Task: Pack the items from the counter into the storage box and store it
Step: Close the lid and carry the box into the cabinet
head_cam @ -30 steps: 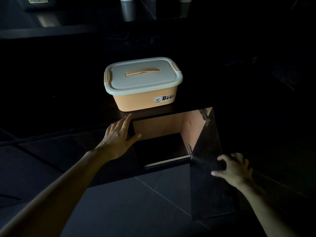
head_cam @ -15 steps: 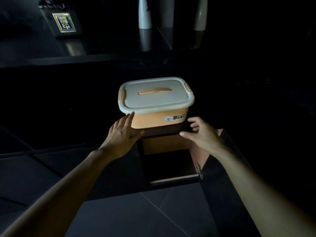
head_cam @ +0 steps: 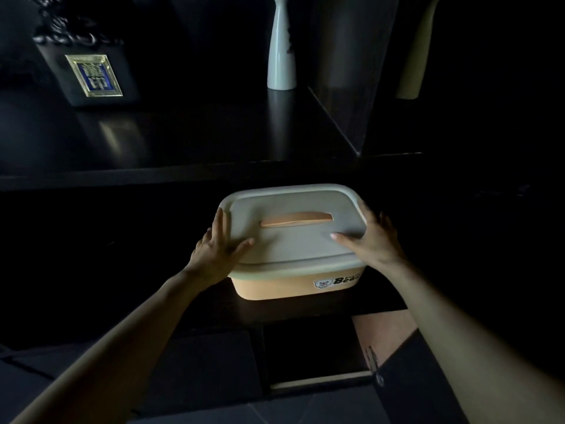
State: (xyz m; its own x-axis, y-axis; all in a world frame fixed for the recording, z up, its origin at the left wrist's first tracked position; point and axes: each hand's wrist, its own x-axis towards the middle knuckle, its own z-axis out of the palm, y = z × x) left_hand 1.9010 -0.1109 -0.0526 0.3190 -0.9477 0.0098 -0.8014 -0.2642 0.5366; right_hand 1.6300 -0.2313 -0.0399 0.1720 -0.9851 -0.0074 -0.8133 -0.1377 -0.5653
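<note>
An orange storage box (head_cam: 275, 286) with a pale closed lid (head_cam: 293, 237) and an orange handle sits on the dark counter, a bear label on its front. My left hand (head_cam: 218, 246) holds the lid's left edge, thumb on top and fingers along the side. My right hand (head_cam: 371, 240) holds the right edge the same way, its thumb lying on the lid. Below the counter an open cabinet (head_cam: 318, 353) shows a dark inside and an orange-lit wall.
The cabinet door (head_cam: 428, 384) stands open at the lower right. On a raised dark shelf behind stand a white vase (head_cam: 281, 50), a second pale vase (head_cam: 419, 56) and a dark plaque with a gold-framed blue label (head_cam: 94, 75). The room is very dim.
My right hand left the cabinet door and rose to the box's right side. My left hand went from the cabinet edge up to the lid's left edge. The view tilted upward.
</note>
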